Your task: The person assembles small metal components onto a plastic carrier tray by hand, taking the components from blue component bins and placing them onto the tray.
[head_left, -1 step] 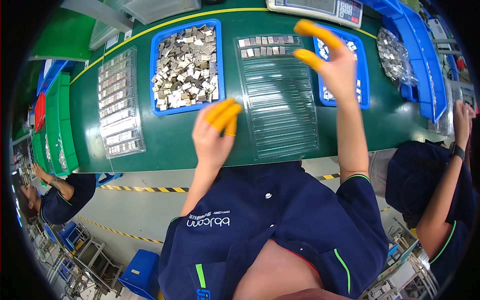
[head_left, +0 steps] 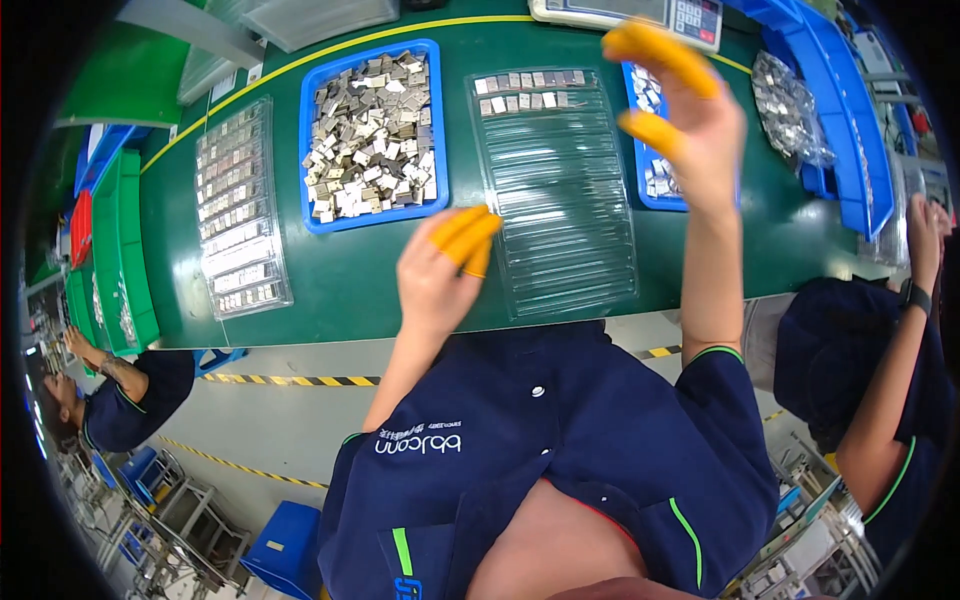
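My right hand [head_left: 705,140], in yellow finger covers, is above the right blue tray [head_left: 640,165] of small silvery pieces. Its thumb and fingers are spread apart with nothing seen between them. My left hand [head_left: 440,270], also in yellow covers, hovers beside the left edge of a clear ribbed plastic tray [head_left: 565,220]. Its fingers are curled together; anything inside them is hidden. Two rows of small rectangular metal pieces [head_left: 530,80] lie at the far end of the clear tray. A larger blue tray [head_left: 443,150] to its left is heaped with similar loose metal pieces [head_left: 370,140].
Further left lies a clear tray [head_left: 283,270] filled with rows of pieces. Behind are a scale [head_left: 690,22] and a bag of parts [head_left: 790,110]. Green bins [head_left: 120,230] flank the left, blue bins [head_left: 870,190] the right. Co-workers are at both sides.
My right hand has shifted right, from the clear tray's far corner to over the right blue tray, still spread. My left hand has moved slightly right, toward the clear tray.
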### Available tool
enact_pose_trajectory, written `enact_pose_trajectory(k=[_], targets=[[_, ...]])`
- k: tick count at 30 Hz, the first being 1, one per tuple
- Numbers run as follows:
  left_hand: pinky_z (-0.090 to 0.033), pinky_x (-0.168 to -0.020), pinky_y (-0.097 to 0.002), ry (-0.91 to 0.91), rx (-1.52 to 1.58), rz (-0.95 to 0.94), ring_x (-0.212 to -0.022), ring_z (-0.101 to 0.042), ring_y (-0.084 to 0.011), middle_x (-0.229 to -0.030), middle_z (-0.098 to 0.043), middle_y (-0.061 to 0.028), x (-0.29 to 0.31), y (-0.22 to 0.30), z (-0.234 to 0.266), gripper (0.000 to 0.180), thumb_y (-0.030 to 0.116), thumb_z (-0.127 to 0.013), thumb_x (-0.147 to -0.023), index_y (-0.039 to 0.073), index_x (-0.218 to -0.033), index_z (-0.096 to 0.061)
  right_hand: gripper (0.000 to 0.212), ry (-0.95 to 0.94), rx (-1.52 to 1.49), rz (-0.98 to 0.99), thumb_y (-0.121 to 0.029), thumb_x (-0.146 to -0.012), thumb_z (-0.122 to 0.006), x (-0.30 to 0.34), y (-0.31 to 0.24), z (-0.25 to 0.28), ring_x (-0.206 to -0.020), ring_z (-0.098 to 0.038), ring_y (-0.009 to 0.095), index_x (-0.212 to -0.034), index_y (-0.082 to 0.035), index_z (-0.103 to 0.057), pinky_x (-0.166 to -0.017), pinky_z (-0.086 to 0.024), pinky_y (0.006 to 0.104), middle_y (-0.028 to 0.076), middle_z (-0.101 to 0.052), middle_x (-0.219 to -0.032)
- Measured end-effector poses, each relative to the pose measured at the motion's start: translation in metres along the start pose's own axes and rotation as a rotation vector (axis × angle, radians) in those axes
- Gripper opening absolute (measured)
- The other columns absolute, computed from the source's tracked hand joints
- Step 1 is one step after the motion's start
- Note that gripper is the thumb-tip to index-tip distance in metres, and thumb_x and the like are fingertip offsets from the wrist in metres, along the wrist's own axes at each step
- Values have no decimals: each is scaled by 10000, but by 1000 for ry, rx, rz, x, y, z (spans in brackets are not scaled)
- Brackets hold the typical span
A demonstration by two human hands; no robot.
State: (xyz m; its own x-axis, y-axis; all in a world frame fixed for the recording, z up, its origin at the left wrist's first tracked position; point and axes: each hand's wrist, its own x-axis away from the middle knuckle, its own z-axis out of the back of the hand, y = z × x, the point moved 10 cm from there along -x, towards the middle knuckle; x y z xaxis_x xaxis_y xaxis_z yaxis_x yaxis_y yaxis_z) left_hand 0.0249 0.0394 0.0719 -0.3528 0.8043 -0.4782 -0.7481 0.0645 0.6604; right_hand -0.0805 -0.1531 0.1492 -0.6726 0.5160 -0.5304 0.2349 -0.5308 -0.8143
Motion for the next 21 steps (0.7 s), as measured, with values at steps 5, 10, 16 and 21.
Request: enact_pose_trajectory(k=[5,10,16,21], targets=[[-459,-876,-368,-351,158,-56,-1081,-537,-278,-1038,-609,-87,11,31,-59,308,105,-702,-681,75,-982,-645,489,677,-140,-114,-190,-892,-498,10,-105,46,-1009,-572,268,-1349,-110,-344,-834,-503,388,137,-548,-1145],[-213,-1058,-477,-579,86,-130,-1268,-332,-296,-1252,-475,-121,30,48,-70,470,240,-715,-679,63,-1093,-584,516,601,-194,108,-250,-866,-508,21,-135,58,-1068,-518,282,-1336,-95,-360,-886,-428,429,139,-516,-1187],[-76,-1058,-552,-618,14,-79,-1288,-311,-274,-1252,-490,-98,55,40,-64,403,309,-697,-702,79,-1024,-619,559,418,-212,464,-321,-835,-520,15,-182,52,-1139,-454,299,-1319,-78,-380,-948,-337,477,141,-479,-1237],[-113,-1050,-550,-523,-10,-131,-1256,-350,-285,-1196,-519,-91,49,41,-60,305,247,-664,-738,77,-988,-624,604,302,-277,526,-381,-809,-530,3,-172,53,-1198,-400,313,-1305,-64,-397,-1000,-262,518,142,-447,-1279]])
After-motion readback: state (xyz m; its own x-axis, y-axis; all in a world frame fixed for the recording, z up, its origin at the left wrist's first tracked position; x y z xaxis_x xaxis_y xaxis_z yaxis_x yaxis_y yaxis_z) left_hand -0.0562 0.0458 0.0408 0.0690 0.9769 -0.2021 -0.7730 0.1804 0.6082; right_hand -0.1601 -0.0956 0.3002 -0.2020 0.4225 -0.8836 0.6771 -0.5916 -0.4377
